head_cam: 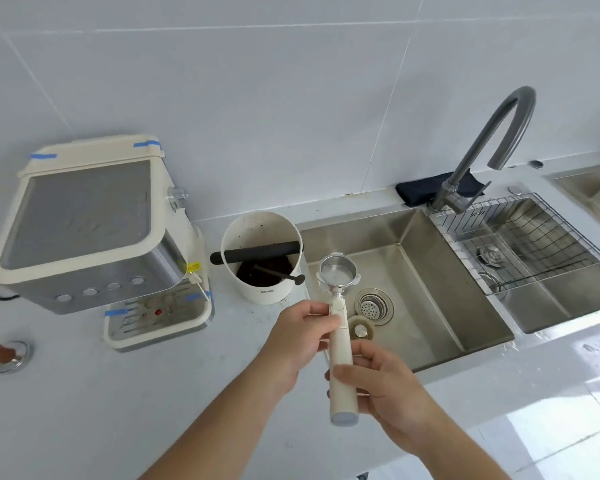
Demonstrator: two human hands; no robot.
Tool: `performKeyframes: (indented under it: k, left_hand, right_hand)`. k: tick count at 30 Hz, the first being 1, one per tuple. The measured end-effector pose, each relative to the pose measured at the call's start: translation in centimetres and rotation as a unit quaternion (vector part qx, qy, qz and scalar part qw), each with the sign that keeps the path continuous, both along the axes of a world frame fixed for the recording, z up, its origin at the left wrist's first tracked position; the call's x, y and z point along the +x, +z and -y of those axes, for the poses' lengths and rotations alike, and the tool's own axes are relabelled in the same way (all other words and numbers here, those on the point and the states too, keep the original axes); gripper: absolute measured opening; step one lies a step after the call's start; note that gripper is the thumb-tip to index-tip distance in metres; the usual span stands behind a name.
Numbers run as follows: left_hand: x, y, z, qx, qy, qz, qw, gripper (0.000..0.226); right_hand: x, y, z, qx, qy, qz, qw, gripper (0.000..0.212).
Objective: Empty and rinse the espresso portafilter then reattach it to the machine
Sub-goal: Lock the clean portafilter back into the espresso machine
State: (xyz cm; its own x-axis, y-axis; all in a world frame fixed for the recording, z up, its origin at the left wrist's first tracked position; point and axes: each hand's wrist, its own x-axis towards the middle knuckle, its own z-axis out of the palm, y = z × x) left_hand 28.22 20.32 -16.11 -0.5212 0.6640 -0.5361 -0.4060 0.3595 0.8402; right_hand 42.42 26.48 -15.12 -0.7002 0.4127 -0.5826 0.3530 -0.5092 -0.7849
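I hold one portafilter [340, 327] in both hands, out in front of me over the near left corner of the sink [430, 271]; its cream handle points back toward me and its single steel basket, which looks bare and shiny inside, faces up at the far end, above the sink's left rim. My left hand [298, 337] pinches the upper part of the handle, thumb and fingertips curled round it just below the metal neck; my right hand [385, 379] wraps the lower part of the handle, fingers curled round from the right, with the grey end cap sticking out below my grip.

Left of the sink, just beside its rim, stands one white knock box [262, 261] with one black bar across its mouth and dark coffee grounds inside; further left of the sink sits one espresso machine [87, 230], cream and steel, with strips of blue tape on its corners and four round buttons on its front. At the far left edge, well apart from the sink, lies one tamper [4, 351] with a brown handle.

In the sink I count two basins; the left one has one round strainer drain and one loose plug beside it; over the right one rests one wire rack [534, 237]. Behind the sink rises one grey gooseneck faucet [489, 147], with one dark cloth [430, 188] folded at its base.
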Motion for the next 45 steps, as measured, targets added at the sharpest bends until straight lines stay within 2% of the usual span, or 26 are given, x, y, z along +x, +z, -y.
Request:
performKeyframes:
  k: [8, 14, 24, 27, 29, 33, 39, 45]
  left_hand:
    - [-1.9, -0.9, 6.8, -0.023, -0.017, -0.012, 1.0, 0.037]
    - [-4.1, -1.6, 11.9, -0.04, -0.004, -0.023, 0.999, 0.017]
    - [-8.3, -2.1, 19.3, -0.082, 0.029, -0.044, 0.995, 0.014]
    - [-10.1, -1.8, 21.5, -0.093, 0.045, -0.075, 0.992, 0.013]
    - [-11.3, -1.0, 22.6, -0.103, 0.054, -0.133, 0.984, 0.013]
    - [-13.9, 1.7, 24.9, -0.113, 0.051, -0.309, 0.943, 0.015]
    - [-16.8, 7.2, 25.8, -0.051, 0.043, -0.484, 0.873, 0.012]
    - [-20.4, 11.0, 23.6, 0.024, -0.033, -0.647, 0.761, 0.013]
  right_hand:
    - [-1.6, -0.6, 5.6, -0.01, 0.045, 0.024, 0.999, 0.042]
    - [-4.1, -1.1, 8.8, -0.018, 0.127, 0.054, 0.99, 0.046]
    - [-9.9, -2.1, 13.3, -0.035, 0.23, 0.07, 0.97, 0.048]
    - [-11.2, -2.8, 14.4, -0.05, 0.241, 0.064, 0.967, 0.04]
    - [-11.8, -3.2, 14.8, -0.056, 0.244, 0.066, 0.966, 0.039]
    - [-13.4, -4.2, 15.4, -0.059, 0.257, 0.077, 0.962, 0.044]
    - [-16.7, -4.9, 15.8, -0.049, 0.264, 0.084, 0.96, 0.043]
    - [-19.6, -5.0, 15.9, -0.054, 0.25, 0.065, 0.965, 0.049]
